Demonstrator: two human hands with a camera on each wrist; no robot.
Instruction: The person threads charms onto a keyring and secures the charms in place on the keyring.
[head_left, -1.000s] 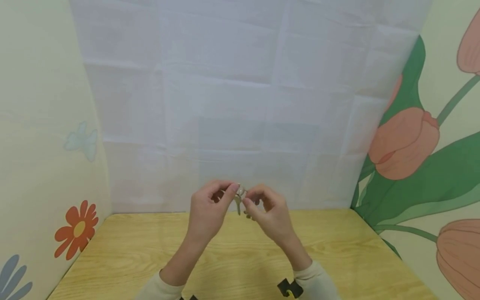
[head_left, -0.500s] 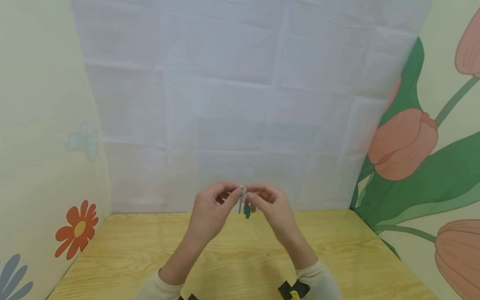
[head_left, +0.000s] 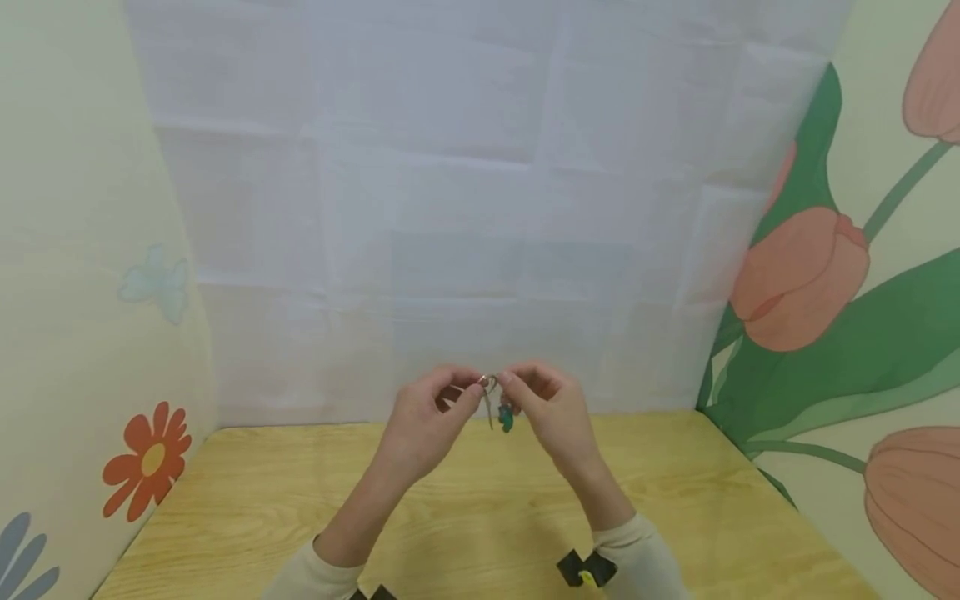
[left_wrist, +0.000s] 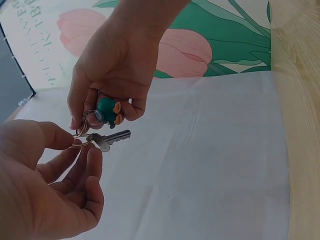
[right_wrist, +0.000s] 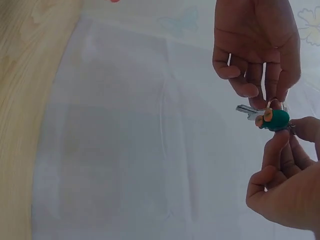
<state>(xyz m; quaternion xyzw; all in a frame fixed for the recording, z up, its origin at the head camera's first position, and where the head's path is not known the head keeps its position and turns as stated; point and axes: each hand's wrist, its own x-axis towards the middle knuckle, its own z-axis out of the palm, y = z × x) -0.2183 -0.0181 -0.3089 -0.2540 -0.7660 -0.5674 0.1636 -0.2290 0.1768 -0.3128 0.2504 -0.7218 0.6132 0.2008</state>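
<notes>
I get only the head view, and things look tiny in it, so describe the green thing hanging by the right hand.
Observer: The left wrist view shows a green charm with two orange knobs at one end.
Operator: Now give me the edge of the key; I just see a thin sliver.
Observer: One edge is notched; the left wrist view shows that.
Operator: Finish with something on the walls that I miss.
Observer: There is green lettering on the flowered backdrop, at the upper left of the left wrist view.
</notes>
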